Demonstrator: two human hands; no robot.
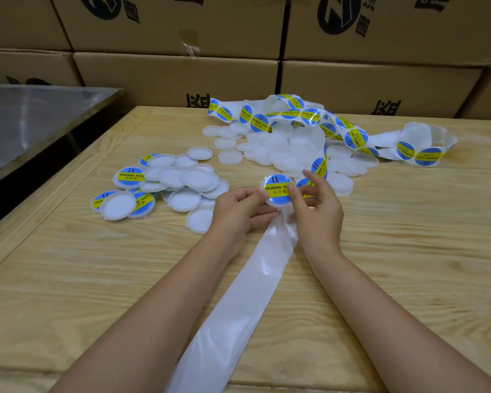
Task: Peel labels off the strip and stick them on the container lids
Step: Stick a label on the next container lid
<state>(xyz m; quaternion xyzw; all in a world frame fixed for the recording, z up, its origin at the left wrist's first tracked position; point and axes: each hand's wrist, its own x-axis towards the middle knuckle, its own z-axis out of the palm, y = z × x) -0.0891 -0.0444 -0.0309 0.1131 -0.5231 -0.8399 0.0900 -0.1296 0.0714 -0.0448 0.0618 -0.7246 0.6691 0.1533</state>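
A white round lid [277,190] with a blue and yellow label on it is held up between both hands over the wooden table [394,251]. My left hand [238,211] grips its left edge. My right hand [315,205] presses its thumb on the lid's right side, fingers spread. The label strip [349,131] winds across the far side of the table, carrying several round labels. Its bare white backing [247,296] runs from under my hands toward me. One label [319,167] on the strip stands just behind my right fingers.
A pile of finished lids [170,185], some label side up, lies to the left of my hands. A heap of plain white lids [281,151] lies behind them. Cardboard boxes [182,78] wall off the back. A metal table [34,117] stands at the left.
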